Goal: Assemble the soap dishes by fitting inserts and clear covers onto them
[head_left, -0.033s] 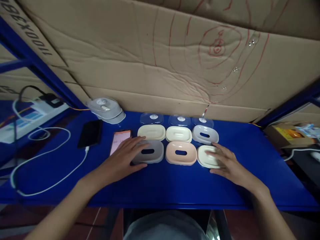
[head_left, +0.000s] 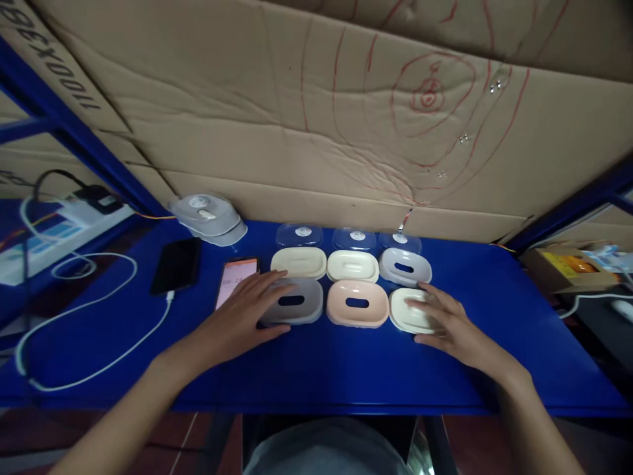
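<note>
Oval soap dish parts lie in two rows of three on the blue table. At the left end of the near row, my left hand (head_left: 252, 305) rests with fingers spread around the grey soap dish (head_left: 306, 310), which has a slot. My right hand (head_left: 442, 318) lies with parted fingers over the right side of a cream dish part (head_left: 403, 310). Between them sits a pink slotted soap dish (head_left: 357, 316). Behind are two cream parts (head_left: 299, 262) (head_left: 353, 266) and a pale grey slotted dish (head_left: 418, 267). Clear lids (head_left: 291, 235) with round stickers stand farther back.
Stacked grey soap boxes (head_left: 210, 218) stand at the back left. A phone with a lit screen (head_left: 236, 280) lies beside my left hand, and a dark phone (head_left: 175, 265) on a white cable (head_left: 93, 379) farther left. Cardboard (head_left: 222, 112) walls the back.
</note>
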A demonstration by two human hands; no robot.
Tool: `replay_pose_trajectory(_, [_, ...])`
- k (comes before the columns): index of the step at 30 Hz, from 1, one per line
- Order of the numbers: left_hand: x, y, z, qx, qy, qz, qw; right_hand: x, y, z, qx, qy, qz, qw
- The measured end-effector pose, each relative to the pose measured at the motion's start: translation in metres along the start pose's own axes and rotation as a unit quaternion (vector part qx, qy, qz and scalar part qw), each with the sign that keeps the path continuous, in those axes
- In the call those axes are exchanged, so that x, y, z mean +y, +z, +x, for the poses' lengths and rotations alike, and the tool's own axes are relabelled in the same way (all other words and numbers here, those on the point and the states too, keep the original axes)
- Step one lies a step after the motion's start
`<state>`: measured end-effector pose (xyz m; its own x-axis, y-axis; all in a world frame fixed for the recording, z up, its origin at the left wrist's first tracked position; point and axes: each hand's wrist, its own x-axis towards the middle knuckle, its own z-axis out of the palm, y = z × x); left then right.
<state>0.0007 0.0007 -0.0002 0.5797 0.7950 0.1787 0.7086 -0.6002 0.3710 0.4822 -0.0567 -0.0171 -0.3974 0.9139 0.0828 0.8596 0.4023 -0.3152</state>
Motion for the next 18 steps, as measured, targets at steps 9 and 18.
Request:
replay_pose_trajectory(9, [-0.003,0.006,-0.001,-0.008,-0.002,-0.002,1.000,-0.004,-0.004,0.000,-0.017,0.017,0.035,0.999])
replay_pose_trajectory(18, [-0.002,0.006,-0.002,-0.016,-0.007,0.001,1.000,-0.007,-0.011,-0.002,-0.025,0.020,0.046,0.998])
